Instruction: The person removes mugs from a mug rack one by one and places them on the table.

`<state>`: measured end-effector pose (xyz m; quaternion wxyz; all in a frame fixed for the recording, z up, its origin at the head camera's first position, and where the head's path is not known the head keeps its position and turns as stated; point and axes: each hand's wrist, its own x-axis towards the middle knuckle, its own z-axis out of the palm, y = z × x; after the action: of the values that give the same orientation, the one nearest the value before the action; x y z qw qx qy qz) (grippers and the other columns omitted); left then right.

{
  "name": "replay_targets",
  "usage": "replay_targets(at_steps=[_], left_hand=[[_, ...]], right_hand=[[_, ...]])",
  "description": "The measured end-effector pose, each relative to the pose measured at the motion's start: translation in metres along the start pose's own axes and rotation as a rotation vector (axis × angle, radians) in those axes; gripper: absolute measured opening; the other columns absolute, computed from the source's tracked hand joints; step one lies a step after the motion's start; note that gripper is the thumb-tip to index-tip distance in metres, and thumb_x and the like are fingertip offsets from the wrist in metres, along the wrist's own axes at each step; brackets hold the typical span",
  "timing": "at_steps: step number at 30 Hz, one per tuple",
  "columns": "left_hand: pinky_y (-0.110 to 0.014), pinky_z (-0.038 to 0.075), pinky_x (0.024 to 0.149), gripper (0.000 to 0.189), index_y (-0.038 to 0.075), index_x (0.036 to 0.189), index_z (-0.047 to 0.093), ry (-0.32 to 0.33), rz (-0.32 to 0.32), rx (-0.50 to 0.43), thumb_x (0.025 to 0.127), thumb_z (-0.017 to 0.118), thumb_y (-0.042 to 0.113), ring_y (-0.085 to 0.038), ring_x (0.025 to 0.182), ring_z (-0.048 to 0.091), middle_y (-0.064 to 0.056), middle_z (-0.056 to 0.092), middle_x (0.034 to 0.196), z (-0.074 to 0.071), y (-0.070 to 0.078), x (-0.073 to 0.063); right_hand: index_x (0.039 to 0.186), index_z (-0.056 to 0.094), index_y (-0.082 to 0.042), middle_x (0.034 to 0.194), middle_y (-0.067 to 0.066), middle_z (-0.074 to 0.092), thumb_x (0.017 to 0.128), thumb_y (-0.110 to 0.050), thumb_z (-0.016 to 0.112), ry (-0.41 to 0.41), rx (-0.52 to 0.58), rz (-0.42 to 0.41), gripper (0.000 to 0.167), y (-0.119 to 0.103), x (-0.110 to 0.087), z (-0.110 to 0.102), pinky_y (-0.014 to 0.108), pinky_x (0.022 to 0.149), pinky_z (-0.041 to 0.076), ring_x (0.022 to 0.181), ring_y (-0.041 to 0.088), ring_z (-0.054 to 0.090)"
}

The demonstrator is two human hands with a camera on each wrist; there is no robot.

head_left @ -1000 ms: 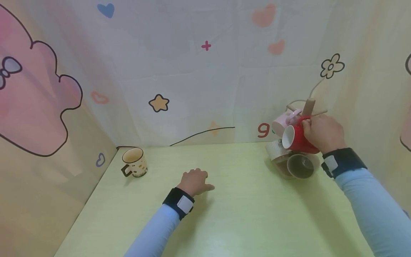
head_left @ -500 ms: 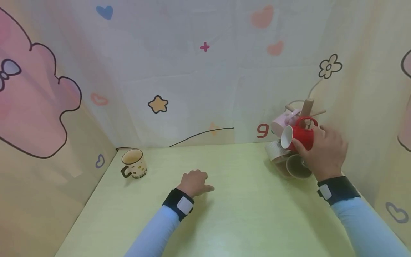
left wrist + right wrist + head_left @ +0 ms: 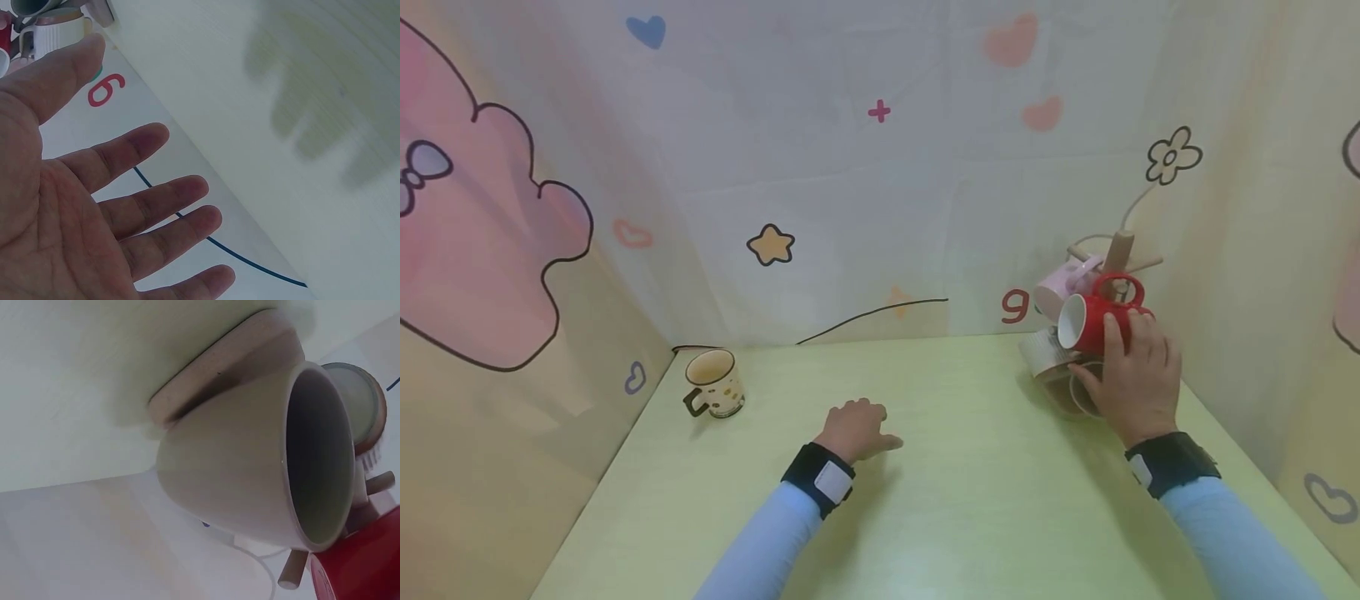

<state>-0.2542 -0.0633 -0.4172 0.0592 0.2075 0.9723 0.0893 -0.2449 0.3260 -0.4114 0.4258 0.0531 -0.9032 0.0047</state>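
My right hand (image 3: 1138, 379) is in front of the wooden mug rack (image 3: 1120, 250), fingers extended, fingertips over the lower side of a red mug (image 3: 1090, 323). The red mug hangs sideways by its handle, its white inside facing left. Below it a plain beige mug (image 3: 225, 456) hangs mouth outward, partly covered by the hand in the head view. A pink mug (image 3: 1056, 287) and a ribbed white mug (image 3: 1041, 354) hang on the rack's left side. My left hand (image 3: 853, 429) is held over the table with spread fingers and holds nothing.
A cream speckled mug (image 3: 718, 387) with a dark handle stands upright at the table's back left. The pale table (image 3: 940, 500) meets printed cloth walls at the back and sides. The rack's wooden base (image 3: 219, 369) shows in the right wrist view.
My right hand has let go of the red mug's handle and moved down and left toward the beige mug. The red mug hangs from the rack. The left hand stays in place.
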Motion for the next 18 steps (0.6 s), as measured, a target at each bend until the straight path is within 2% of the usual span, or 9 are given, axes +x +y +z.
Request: replay_targets(at_steps=[8, 18], left_hand=[[-0.047, 0.05, 0.081, 0.048, 0.005, 0.114, 0.068, -0.003, 0.001, 0.01, 0.088, 0.072, 0.046, -0.027, 0.09, 0.062, -0.008, 0.066, 0.099, 0.002, -0.003, 0.001], [-0.048, 0.049, 0.082, 0.05, 0.006, 0.116, 0.068, -0.012, -0.005, 0.012, 0.089, 0.071, 0.047, -0.027, 0.091, 0.061, -0.007, 0.066, 0.1, 0.005, -0.007, 0.002]], right_hand=[[0.141, 0.031, -0.001, 0.138, 0.03, 0.033, 0.062, -0.015, 0.093, 0.071, -0.035, 0.002, 0.102, -0.002, 0.004, 0.012, 0.064, 0.094, 0.04, 0.128, 0.048, 0.034], [0.141, 0.031, -0.001, 0.137, 0.031, 0.035, 0.067, -0.009, 0.089, 0.074, -0.055, 0.029, 0.095, -0.005, 0.009, 0.018, 0.063, 0.096, 0.04, 0.127, 0.049, 0.035]])
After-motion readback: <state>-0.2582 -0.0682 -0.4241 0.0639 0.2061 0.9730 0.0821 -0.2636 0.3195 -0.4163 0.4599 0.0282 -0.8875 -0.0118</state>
